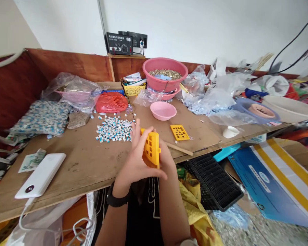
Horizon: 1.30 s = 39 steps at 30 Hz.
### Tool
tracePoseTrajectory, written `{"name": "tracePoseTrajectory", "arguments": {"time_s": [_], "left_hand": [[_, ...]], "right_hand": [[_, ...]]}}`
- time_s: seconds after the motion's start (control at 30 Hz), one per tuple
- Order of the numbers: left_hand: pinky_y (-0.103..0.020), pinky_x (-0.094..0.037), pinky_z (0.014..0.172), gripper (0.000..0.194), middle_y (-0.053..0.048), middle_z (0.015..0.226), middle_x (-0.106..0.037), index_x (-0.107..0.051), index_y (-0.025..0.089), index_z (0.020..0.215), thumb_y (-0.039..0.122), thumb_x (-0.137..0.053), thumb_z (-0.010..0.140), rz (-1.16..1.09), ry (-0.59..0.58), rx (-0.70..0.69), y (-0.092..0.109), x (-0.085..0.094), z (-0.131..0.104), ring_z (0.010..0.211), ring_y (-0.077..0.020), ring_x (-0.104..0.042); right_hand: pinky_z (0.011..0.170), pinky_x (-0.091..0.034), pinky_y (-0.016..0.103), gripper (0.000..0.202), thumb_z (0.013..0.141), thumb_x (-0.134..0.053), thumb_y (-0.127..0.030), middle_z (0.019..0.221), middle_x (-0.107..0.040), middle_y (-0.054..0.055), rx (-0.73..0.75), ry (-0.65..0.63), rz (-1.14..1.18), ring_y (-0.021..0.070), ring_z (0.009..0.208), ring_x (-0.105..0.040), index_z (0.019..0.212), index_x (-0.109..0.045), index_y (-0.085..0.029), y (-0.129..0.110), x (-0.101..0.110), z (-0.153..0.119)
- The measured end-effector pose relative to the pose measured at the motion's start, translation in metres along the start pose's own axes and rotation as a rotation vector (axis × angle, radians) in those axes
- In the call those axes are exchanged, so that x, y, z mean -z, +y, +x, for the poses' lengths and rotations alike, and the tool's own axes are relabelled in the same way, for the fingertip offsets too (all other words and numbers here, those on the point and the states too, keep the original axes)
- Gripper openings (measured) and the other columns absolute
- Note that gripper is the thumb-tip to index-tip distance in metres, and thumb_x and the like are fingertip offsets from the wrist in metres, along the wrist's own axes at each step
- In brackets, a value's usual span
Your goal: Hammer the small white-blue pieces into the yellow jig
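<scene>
A yellow plastic tray with square holes (152, 148) is held upright on its edge above the table's front edge. My left hand (138, 155), with a black band at its wrist, is closed round its near side, thumb low and fingers at the top. Behind it my right hand (166, 157) grips the far side, its fingers mostly hidden. A second yellow tray with square holes (179, 132) lies flat on the table to the right. Left of my hands spreads a pile of small white and blue pieces (114, 129).
A pink bowl (163, 110) stands behind my hands, and a large pink basin (166, 73) of metallic bits behind that. A wooden stick (178, 148) lies near the front edge. At left are a white power bank (41, 175) and a filled bag (41, 118).
</scene>
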State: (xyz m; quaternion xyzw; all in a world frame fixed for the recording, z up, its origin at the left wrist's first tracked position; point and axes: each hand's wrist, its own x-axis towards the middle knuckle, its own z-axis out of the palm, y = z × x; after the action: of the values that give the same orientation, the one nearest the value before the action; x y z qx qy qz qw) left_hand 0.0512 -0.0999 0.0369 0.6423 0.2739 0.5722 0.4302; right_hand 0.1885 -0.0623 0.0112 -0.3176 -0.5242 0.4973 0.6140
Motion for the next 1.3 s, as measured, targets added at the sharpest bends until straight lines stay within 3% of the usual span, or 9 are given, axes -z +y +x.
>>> {"name": "tracePoseTrajectory", "arguments": {"time_s": [0.1, 0.2, 0.3, 0.43, 0.5, 0.7, 0.83, 0.97, 1.3], "left_hand": [[-0.067, -0.028, 0.146, 0.118, -0.015, 0.191, -0.037, -0.078, 0.03, 0.148, 0.108, -0.085, 0.06, -0.193, -0.008, 0.028, -0.018, 0.004, 0.001, 0.184, -0.0501, -0.013], [-0.056, -0.045, 0.14, 0.085, -0.009, 0.183, -0.052, -0.078, 0.034, 0.144, 0.102, -0.063, 0.095, -0.344, 0.215, 0.128, -0.036, 0.006, 0.005, 0.177, -0.0396, -0.039], [-0.05, -0.057, 0.13, 0.07, -0.01, 0.16, -0.073, -0.079, 0.029, 0.144, 0.083, -0.077, 0.1, -0.442, 0.207, 0.303, -0.047, 0.006, 0.007, 0.16, -0.0395, -0.062], [-0.051, -0.067, 0.116, 0.057, -0.012, 0.133, -0.085, -0.086, 0.022, 0.128, 0.067, -0.09, 0.094, -0.439, 0.132, 0.368, -0.044, 0.012, 0.005, 0.136, -0.039, -0.078], [-0.052, -0.065, 0.119, 0.052, -0.011, 0.137, -0.085, -0.087, 0.026, 0.131, 0.059, -0.096, 0.091, -0.337, 0.175, 0.263, -0.038, 0.017, 0.004, 0.137, -0.0376, -0.077], [-0.054, -0.053, 0.133, 0.078, -0.012, 0.161, -0.073, -0.08, 0.031, 0.152, 0.06, -0.103, 0.083, -0.205, 0.186, -0.074, -0.027, 0.021, 0.004, 0.154, -0.0383, -0.066], [-0.054, -0.058, 0.128, 0.083, -0.012, 0.164, -0.07, -0.077, 0.032, 0.157, 0.066, -0.099, 0.084, -0.253, 0.115, -0.094, -0.025, 0.017, 0.003, 0.154, -0.0402, -0.066], [-0.055, -0.057, 0.129, 0.086, -0.013, 0.162, -0.07, -0.076, 0.031, 0.156, 0.066, -0.101, 0.082, -0.242, 0.11, -0.118, -0.027, 0.014, 0.004, 0.154, -0.0419, -0.065], [-0.058, -0.051, 0.136, 0.088, -0.013, 0.171, -0.066, -0.073, 0.032, 0.163, 0.064, -0.101, 0.086, -0.139, 0.11, -0.134, -0.031, 0.021, 0.0, 0.161, -0.0424, -0.06]], "right_hand": [[0.109, -0.069, 0.055, 0.07, 0.093, -0.083, -0.079, 0.13, -0.084, 0.012, -0.136, 0.017, 0.177, 0.0358, 0.125, -0.081, 0.137, -0.077, -0.025, 0.008, -0.006, 0.002], [0.122, -0.061, 0.06, 0.078, 0.082, -0.1, -0.061, 0.146, -0.077, 0.009, 0.062, 0.113, 0.045, 0.0355, 0.134, -0.075, 0.148, -0.073, -0.031, 0.007, -0.011, 0.001], [0.13, -0.053, 0.064, 0.09, 0.078, -0.105, -0.055, 0.158, -0.067, 0.009, 0.305, 0.097, -0.151, 0.0375, 0.146, -0.066, 0.16, -0.07, -0.038, 0.003, -0.014, -0.001], [0.135, -0.048, 0.068, 0.103, 0.08, -0.104, -0.062, 0.165, -0.061, 0.011, 0.405, 0.043, -0.264, 0.0417, 0.156, -0.057, 0.172, -0.063, -0.042, -0.004, -0.018, -0.003], [0.138, -0.043, 0.071, 0.111, 0.079, -0.104, -0.07, 0.169, -0.059, 0.011, 0.388, 0.045, -0.268, 0.044, 0.163, -0.05, 0.176, -0.059, -0.042, -0.007, -0.018, -0.004], [0.137, -0.045, 0.073, 0.116, 0.086, -0.08, -0.097, 0.171, -0.057, 0.013, 0.415, 0.094, -0.242, 0.0455, 0.167, -0.047, 0.182, -0.049, -0.041, -0.012, -0.016, -0.007], [0.136, -0.046, 0.074, 0.109, 0.091, -0.073, -0.099, 0.171, -0.059, 0.013, 0.391, -0.021, -0.246, 0.0462, 0.166, -0.048, 0.18, -0.053, -0.04, -0.015, -0.015, -0.01], [0.137, -0.043, 0.077, 0.109, 0.089, -0.083, -0.09, 0.172, -0.057, 0.013, 0.382, -0.023, -0.228, 0.0484, 0.169, -0.042, 0.181, -0.052, -0.041, -0.015, -0.016, -0.011], [0.138, -0.044, 0.072, 0.103, 0.094, -0.081, -0.085, 0.174, -0.056, 0.011, 0.375, -0.054, -0.321, 0.0464, 0.166, -0.046, 0.182, -0.053, -0.039, -0.021, -0.019, -0.012]]}}
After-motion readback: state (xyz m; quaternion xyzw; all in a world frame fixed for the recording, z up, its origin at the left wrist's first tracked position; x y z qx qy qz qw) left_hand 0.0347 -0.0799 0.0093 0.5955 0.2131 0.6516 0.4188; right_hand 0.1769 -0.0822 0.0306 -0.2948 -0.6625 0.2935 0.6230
